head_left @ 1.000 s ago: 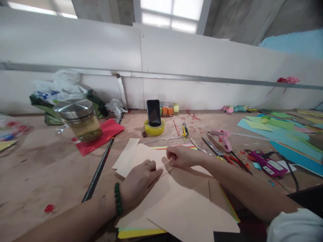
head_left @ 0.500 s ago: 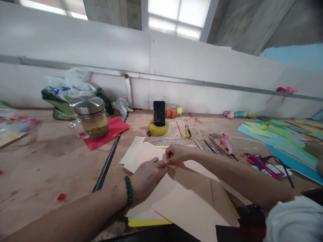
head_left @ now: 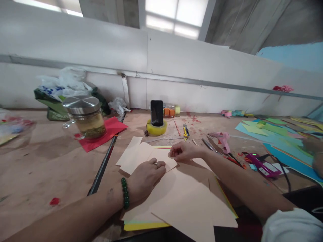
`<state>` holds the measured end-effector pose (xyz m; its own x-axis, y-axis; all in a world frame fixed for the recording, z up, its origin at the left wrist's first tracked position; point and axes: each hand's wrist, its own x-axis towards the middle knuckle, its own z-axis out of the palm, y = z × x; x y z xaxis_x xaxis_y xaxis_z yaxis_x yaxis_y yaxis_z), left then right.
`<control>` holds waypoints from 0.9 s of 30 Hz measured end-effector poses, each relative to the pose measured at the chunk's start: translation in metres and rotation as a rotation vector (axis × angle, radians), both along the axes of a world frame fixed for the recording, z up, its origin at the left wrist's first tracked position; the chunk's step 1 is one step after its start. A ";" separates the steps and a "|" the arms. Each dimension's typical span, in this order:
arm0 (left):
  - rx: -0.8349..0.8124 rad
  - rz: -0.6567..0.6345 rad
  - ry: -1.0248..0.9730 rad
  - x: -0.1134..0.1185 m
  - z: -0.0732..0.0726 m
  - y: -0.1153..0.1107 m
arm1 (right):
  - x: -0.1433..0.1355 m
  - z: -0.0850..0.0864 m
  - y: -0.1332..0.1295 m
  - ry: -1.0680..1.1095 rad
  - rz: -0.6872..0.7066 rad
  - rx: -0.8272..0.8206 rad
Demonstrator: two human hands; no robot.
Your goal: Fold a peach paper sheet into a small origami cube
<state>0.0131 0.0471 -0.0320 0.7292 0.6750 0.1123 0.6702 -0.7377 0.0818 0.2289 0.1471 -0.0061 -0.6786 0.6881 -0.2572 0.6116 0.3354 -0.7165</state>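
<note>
Pale peach paper sheets [head_left: 186, 198] lie stacked over yellow and green sheets at the front of the table. My left hand [head_left: 148, 176], with a ring and a green bead bracelet, rests on a smaller peach piece [head_left: 170, 165], its fingers bent and close together. At that piece's upper right edge, my right hand [head_left: 180, 151] has thumb and fingers pinched on the paper. Further peach pieces [head_left: 133, 154] lie to the left of my hands.
A glass mug of tea [head_left: 88, 117] stands on red paper. A phone [head_left: 156, 113] leans on a yellow tape roll. Glue guns [head_left: 262, 166], a cutter and coloured sheets lie right, near another person's hand [head_left: 317, 164].
My right hand has moved right, away from my left fingers, and more of the small peach piece shows between them. The view has shifted slightly.
</note>
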 end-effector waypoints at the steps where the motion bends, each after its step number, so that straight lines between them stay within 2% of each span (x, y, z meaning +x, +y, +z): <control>1: -0.007 0.003 0.001 0.000 0.001 0.000 | 0.003 -0.003 0.000 0.045 -0.015 -0.024; 4: -0.043 0.001 0.017 0.000 0.003 0.000 | 0.006 -0.010 -0.001 0.113 -0.062 -0.048; 8: -0.073 0.015 0.024 0.000 0.006 -0.001 | 0.003 -0.013 -0.004 0.016 -0.087 0.026; 18: -0.089 -0.002 0.145 0.005 0.016 -0.001 | -0.001 0.000 -0.012 -0.275 -0.191 0.139; 22: -0.056 -0.022 0.160 0.005 0.018 -0.002 | 0.000 0.000 -0.008 -0.339 -0.185 0.141; 27: 0.002 -0.048 0.078 0.003 0.011 -0.001 | -0.002 0.008 0.002 -0.362 -0.126 0.131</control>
<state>0.0162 0.0458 -0.0206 0.7675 0.6387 0.0557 0.6381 -0.7694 0.0293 0.2272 0.1491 0.0017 -0.4684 0.8028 -0.3689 0.8588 0.3157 -0.4034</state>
